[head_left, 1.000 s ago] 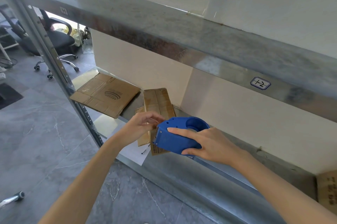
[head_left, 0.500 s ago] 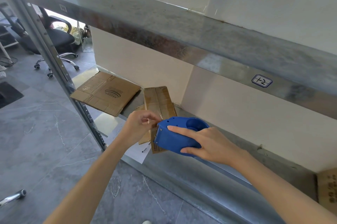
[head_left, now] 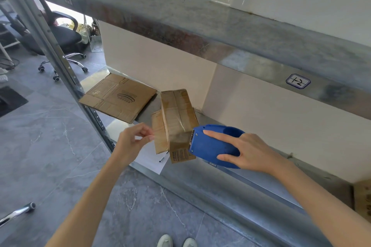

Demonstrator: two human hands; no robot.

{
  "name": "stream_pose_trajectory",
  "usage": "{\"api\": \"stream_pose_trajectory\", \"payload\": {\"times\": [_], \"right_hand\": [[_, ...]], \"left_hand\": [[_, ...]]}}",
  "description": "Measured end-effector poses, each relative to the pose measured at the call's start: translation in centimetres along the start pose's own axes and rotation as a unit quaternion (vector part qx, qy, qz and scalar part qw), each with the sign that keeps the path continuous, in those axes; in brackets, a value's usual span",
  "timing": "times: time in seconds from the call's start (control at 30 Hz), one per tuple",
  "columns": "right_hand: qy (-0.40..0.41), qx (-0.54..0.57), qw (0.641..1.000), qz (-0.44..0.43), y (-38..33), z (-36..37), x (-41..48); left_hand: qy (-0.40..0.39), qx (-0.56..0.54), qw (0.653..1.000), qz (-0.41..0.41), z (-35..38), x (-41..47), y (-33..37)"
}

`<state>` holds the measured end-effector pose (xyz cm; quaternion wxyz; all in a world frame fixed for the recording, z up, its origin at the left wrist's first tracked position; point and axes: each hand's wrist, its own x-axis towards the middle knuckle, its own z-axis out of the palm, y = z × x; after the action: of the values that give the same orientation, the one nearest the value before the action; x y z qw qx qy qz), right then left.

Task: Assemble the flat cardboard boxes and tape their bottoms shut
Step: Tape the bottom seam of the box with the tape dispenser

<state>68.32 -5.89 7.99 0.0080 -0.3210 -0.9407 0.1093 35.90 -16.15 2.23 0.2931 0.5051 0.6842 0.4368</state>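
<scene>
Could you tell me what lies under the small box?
A flat cardboard piece pokes out from beneath the small box, lying over a white sheet; what else is underneath is covered.

Both forearms reach forward. The left hand (head_left: 133, 142) pinches clear tape (head_left: 172, 137); the right hand (head_left: 249, 150) grips the tape dispenser (head_left: 208, 146), forefinger straight.

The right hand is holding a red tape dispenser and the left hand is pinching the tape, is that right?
Not quite. The tape dispenser is blue, not red. The head view shows the right hand holding it and the left hand pinching the clear tape stretched from it.
</scene>
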Motion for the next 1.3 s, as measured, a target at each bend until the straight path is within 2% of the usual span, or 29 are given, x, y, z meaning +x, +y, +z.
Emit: {"api": "stream_pose_trajectory", "payload": {"times": [0.13,0.4,0.57,1.03,1.13,1.3], "right_hand": [[-0.004,0.011,1.000,0.010,0.3,0.4,0.0],[-0.003,0.019,0.999,0.031,0.8,0.4,-0.2],[-0.004,0.009,0.999,0.040,1.0,0.7,-0.3],[0.002,-0.021,0.998,0.059,1.4,1.2,1.2],[0.004,-0.021,0.998,0.060,1.3,1.4,1.4],[0.000,-0.018,0.998,0.066,1.3,1.6,1.7]], "left_hand": [[-0.026,-0.037,0.999,0.003,0.9,0.1,-0.3],[-0.056,-0.042,0.997,0.045,2.0,0.7,-1.0],[-0.066,-0.002,0.996,0.064,3.1,1.5,-1.7],[-0.035,0.035,0.987,0.150,4.3,4.1,-5.0],[-0.017,0.085,0.978,0.191,4.1,4.4,-5.3],[0.008,0.132,0.968,0.212,3.7,5.7,-5.4]]}}
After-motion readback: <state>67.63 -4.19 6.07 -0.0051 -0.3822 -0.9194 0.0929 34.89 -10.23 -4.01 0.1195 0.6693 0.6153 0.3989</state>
